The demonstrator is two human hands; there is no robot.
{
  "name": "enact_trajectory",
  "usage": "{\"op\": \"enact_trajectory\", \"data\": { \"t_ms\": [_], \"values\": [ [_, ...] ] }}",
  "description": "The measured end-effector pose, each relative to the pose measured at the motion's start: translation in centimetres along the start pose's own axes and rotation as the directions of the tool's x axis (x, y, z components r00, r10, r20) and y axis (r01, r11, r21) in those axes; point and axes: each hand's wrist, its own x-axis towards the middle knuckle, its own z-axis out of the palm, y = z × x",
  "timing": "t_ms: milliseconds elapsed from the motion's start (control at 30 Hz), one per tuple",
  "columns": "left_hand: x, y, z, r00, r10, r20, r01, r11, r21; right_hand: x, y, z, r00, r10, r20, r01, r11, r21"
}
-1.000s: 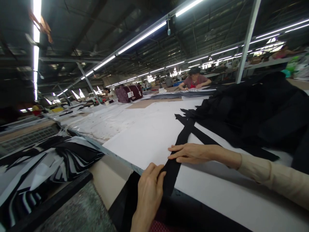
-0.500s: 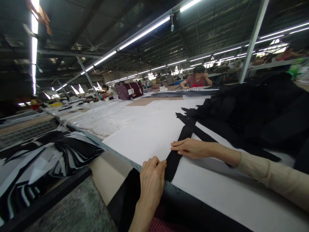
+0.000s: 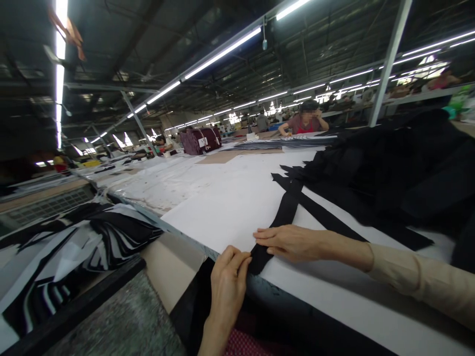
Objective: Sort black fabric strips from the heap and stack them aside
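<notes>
A black fabric strip (image 3: 286, 209) lies on the white table top, running from the dark pile down to the near edge. At its near end my left hand (image 3: 229, 277) pinches the strip's left corner between thumb and fingers, just over the table edge. My right hand (image 3: 287, 242) rests palm down across the strip a little farther in, fingers stretched out and close together, pointing left. A second black strip (image 3: 330, 217) passes behind my right forearm and crosses under the first near its far end.
A large heap of black fabric (image 3: 393, 163) covers the table's right side. Black and white cut pieces (image 3: 111, 237) hang at the lower left beside the table edge. Farther back are a tied maroon bundle (image 3: 202, 140), striped layers (image 3: 285, 142) and a seated person (image 3: 305, 121).
My right hand has slid along the strip toward the near edge. My left hand has shifted slightly left and down, still pinching the strip's end, which now bends a little.
</notes>
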Motion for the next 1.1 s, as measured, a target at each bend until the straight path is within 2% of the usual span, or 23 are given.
{"op": "enact_trajectory", "data": {
  "t_ms": [133, 233, 333, 567, 867, 967, 1100],
  "values": [
    [0.0, -0.3, -0.1, 0.999, 0.041, -0.023, -0.040, 0.999, 0.028, 0.2, -1.0, -0.3, 0.999, -0.025, 0.046, 0.021, 0.994, 0.103],
    [-0.2, -0.6, -0.8, 1.000, -0.021, -0.005, 0.020, 0.989, -0.146, 0.1, -1.3, -0.3, 0.999, -0.012, 0.045, 0.006, 0.991, 0.131],
    [-0.4, -0.8, -1.6, 0.991, -0.126, -0.044, 0.108, 0.951, -0.288, 0.1, -1.3, -0.2, 0.999, 0.004, 0.049, -0.010, 0.992, 0.127],
    [-0.6, -0.2, -1.4, 0.992, -0.119, -0.029, 0.113, 0.979, -0.171, 0.1, -1.4, -0.2, 0.999, 0.017, 0.049, -0.024, 0.988, 0.149],
    [-1.7, -1.1, -0.4, 0.992, 0.011, -0.126, -0.016, 0.999, -0.041, 0.5, -1.9, 0.3, 0.992, 0.054, 0.114, -0.065, 0.993, 0.098],
    [-2.0, -1.3, -0.4, 0.991, -0.025, -0.128, 0.010, 0.993, -0.115, 0.8, -2.3, 0.7, 0.990, 0.068, 0.126, -0.076, 0.995, 0.058],
    [-2.5, -1.5, -0.6, 0.973, -0.164, -0.163, 0.120, 0.961, -0.247, 0.8, -2.6, 0.7, 0.992, 0.047, 0.114, -0.051, 0.998, 0.032]
  ]
}}
